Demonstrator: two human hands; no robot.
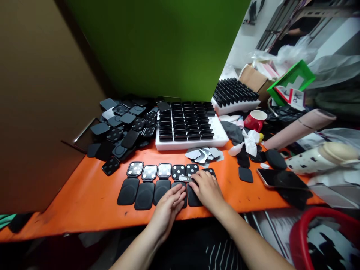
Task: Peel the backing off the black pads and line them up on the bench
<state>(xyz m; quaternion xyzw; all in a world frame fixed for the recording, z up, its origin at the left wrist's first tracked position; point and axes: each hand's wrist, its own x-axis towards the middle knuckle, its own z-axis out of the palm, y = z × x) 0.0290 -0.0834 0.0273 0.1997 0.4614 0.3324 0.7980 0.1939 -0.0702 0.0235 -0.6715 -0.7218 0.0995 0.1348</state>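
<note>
On the orange tabletop (92,202), a row of opened black hinged cases (144,195) lies near the front edge, with dotted upper halves and plain lower pads. My right hand (206,187) is over the right end of the row, its fingers closed on a small metal strip (184,179). My left hand (171,202) rests palm sideways beside the fourth case, its fingers together and slightly curled, holding nothing visible. The sixth case (209,171) is partly hidden behind my right hand.
A heap of black cases (129,129) is at the back left. White foam trays (194,143) hold upright black pieces. Grey cut sheets (203,154) lie in front. A phone (277,178), tumbler (317,159), red mug (255,120) and red bin (298,240) are at right.
</note>
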